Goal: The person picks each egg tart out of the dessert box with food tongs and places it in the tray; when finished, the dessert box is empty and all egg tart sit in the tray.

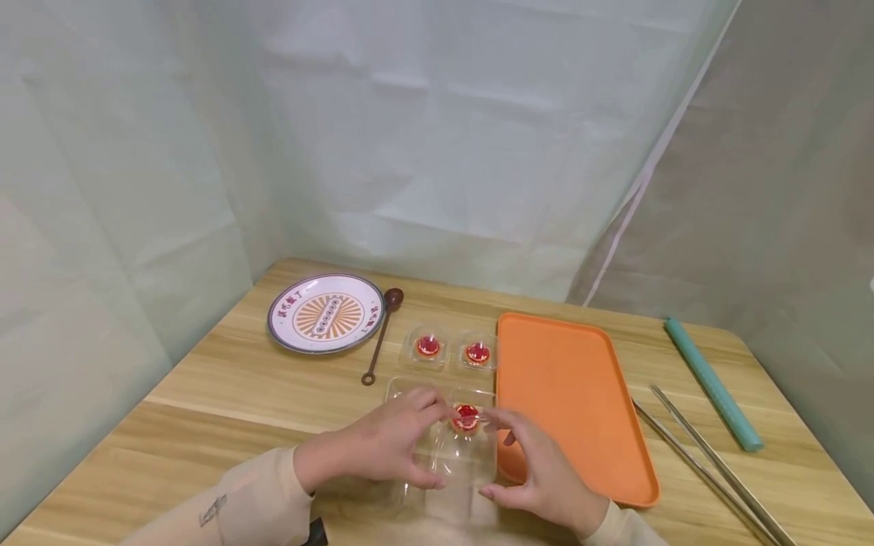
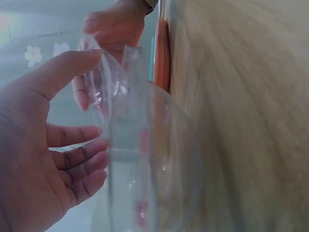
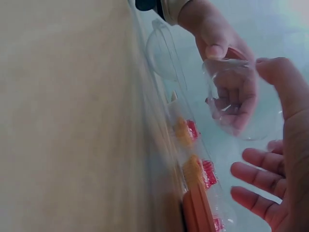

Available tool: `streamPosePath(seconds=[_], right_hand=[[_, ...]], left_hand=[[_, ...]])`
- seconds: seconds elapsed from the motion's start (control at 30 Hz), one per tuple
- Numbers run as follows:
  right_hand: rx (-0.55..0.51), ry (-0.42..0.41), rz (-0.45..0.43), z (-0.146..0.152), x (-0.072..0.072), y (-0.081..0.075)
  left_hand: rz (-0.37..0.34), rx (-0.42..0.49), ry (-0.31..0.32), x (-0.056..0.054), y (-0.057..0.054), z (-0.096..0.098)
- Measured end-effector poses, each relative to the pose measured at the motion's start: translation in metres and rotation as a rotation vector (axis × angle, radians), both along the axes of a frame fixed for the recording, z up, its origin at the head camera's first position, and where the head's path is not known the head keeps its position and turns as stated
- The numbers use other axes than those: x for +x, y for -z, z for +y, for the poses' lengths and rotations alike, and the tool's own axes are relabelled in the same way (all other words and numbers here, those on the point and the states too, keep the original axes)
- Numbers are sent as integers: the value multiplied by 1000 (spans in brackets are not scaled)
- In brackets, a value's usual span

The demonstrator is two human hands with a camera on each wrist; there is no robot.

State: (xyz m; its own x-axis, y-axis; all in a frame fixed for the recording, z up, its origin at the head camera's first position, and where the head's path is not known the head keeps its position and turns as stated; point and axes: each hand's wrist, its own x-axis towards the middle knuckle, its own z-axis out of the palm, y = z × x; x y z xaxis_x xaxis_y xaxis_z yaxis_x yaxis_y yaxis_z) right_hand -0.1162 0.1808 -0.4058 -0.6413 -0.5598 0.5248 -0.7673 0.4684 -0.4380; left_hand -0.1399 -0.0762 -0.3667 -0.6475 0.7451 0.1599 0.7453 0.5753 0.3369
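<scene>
Between both hands, a clear plastic domed lid [image 3: 260, 113] is held over the near part of the clear plastic packaging. My left hand [image 1: 389, 436] has its thumb on one edge of the lid, its other fingers bent at the lid's side. On the opposite side my right hand [image 1: 542, 478] holds the lid by thumb and fingers. Just beyond the fingertips, a small pastry with a red top [image 1: 466, 418] sits in a clear compartment. Behind it, two more red-topped pastries, one left [image 1: 428, 346] and one right [image 1: 477, 353], stand under clear plastic.
An orange tray [image 1: 567, 387] lies right of the packaging. Farther right are two metal rods [image 1: 717, 466] and a teal rolling-pin-like rod [image 1: 713, 383]. At the back left, a patterned plate [image 1: 300, 334] stands beside a brown long-handled spoon [image 1: 381, 341]. Pale sheets [image 1: 437, 152] wall the table.
</scene>
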Motion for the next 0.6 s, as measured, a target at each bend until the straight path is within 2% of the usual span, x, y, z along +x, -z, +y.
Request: streamPosePath(seconds=[0.2, 0.4, 0.6], right_hand=[[115, 37, 75, 1, 5, 4], [151, 36, 156, -2, 6, 3], [202, 67, 165, -3, 9, 2]], left_hand=[[32, -80, 28, 2, 0, 2], [56, -115, 37, 4, 0, 2], [68, -124, 55, 6, -2, 1]])
